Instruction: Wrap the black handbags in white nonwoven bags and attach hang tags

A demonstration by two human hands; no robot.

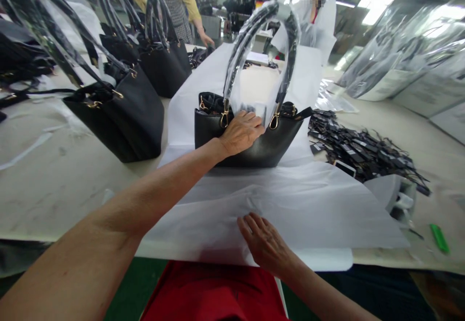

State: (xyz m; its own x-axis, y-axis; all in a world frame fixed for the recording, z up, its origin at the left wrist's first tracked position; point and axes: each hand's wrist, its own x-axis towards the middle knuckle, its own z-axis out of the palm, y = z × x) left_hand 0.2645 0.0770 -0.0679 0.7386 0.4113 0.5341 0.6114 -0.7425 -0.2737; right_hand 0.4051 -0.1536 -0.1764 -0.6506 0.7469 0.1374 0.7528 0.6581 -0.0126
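A black handbag (250,154) stands upright on sheets of white tissue paper (316,205). Its two tall handles (289,59) rise wrapped in clear plastic and join the bag at gold-coloured clips. My left hand (241,132) reaches across to the top edge of the bag, fingers bent over the rim between the clips; their tips are partly hidden. Close to the table's front edge, my right hand (263,241) lies palm down on the paper, fingers stretched out and touching it. The paper is creased in front of the bag.
More black handbags (134,113) stand on the left. To the right lie a heap of black straps with tags (359,146), a grey-white container (395,195) and a green object (439,237). Plastic-covered items (385,64) fill the far right. Another person's hand (207,39) rests across the table.
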